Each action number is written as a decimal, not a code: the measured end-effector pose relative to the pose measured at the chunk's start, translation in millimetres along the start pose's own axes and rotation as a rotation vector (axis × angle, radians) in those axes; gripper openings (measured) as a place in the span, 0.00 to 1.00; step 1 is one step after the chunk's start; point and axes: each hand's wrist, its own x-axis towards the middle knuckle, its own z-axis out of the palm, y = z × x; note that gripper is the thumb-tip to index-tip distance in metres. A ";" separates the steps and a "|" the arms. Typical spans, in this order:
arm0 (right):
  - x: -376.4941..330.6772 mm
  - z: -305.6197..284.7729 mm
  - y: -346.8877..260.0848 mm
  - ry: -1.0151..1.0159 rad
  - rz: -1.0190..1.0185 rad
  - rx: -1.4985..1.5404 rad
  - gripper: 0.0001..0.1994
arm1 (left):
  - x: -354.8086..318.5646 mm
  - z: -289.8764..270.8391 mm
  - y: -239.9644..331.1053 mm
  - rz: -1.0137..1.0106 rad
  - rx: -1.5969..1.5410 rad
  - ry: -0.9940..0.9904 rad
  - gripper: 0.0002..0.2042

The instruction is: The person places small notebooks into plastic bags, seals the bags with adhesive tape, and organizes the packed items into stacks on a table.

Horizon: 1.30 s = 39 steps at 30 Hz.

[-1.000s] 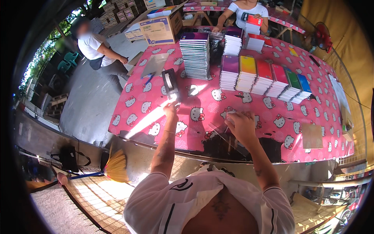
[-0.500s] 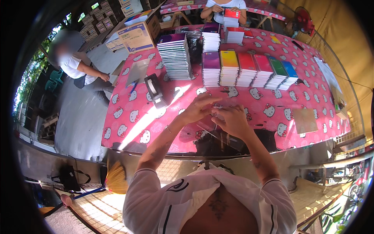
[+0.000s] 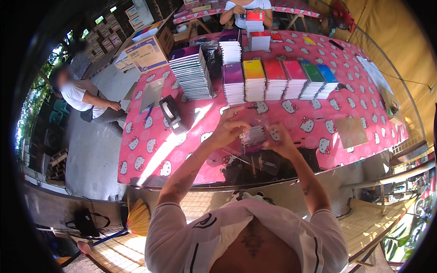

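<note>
While both forearms reach up over the pink cartoon-cat-print tablecloth (image 3: 150,141), the left hand (image 3: 229,129) and the right hand (image 3: 281,140) pinch a small clear plastic-wrapped packet (image 3: 253,135) between them, fingers closed on its two ends; the packet hangs just above the cloth's near edge; farther back on the cloth stands a row of coloured notebook stacks (image 3: 277,81); left of the packet on the cloth sits a black tape dispenser (image 3: 171,113); beyond the cloth's far edge another person's hands hold a red booklet (image 3: 255,16).
</note>
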 end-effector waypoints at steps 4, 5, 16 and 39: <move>-6.4 25.2 -27.4 -0.201 -0.248 -0.476 0.26 | 12.5 19.2 -7.0 0.123 0.095 -0.011 0.06; -7.6 24.9 -27.0 -0.212 -0.245 -0.499 0.26 | 14.9 25.3 -7.2 0.122 0.124 -0.009 0.05; 18.7 24.7 -13.0 -0.019 0.017 0.025 0.24 | 13.4 52.3 -10.2 -0.413 -0.126 0.201 0.43; 21.9 30.9 -23.5 -0.055 -0.277 -0.144 0.23 | -27.5 40.3 24.9 -0.195 0.197 0.029 0.13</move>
